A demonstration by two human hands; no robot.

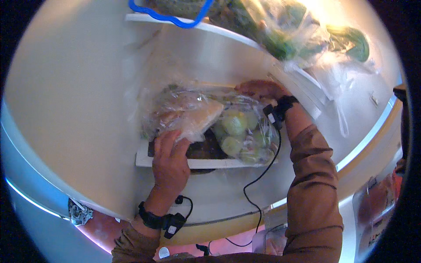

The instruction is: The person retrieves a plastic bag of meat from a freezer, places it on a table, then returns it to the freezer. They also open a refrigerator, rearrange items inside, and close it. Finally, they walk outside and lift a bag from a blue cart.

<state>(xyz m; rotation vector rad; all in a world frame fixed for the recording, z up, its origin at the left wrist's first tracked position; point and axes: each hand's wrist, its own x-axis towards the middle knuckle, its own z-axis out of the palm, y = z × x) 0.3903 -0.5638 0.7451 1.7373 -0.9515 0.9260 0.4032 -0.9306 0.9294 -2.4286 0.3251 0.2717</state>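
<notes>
A clear plastic bag of round green fruit or vegetables [235, 123] lies on a white-edged shelf [227, 163], inside what looks like a refrigerator. Beside it on the left is a pale, flat-edged item [200, 115] in crumpled clear plastic. My left hand [171, 161] touches the near edge of this plastic with its fingertips; whether it grips is unclear. At the far side of the green produce, my right hand [261, 89] reaches leftward along the bag, its fingers partly hidden. Beneath the plastic, a dark surface [207, 148] shows.
An upper shelf [230, 33] carries bagged green vegetables [286, 36], and a plastic bag handle [342, 118] hangs from it. A blue wavy rim [177, 22] juts out above. A black cable [260, 179] runs from my right wrist device. The pale side wall [75, 98] stands left.
</notes>
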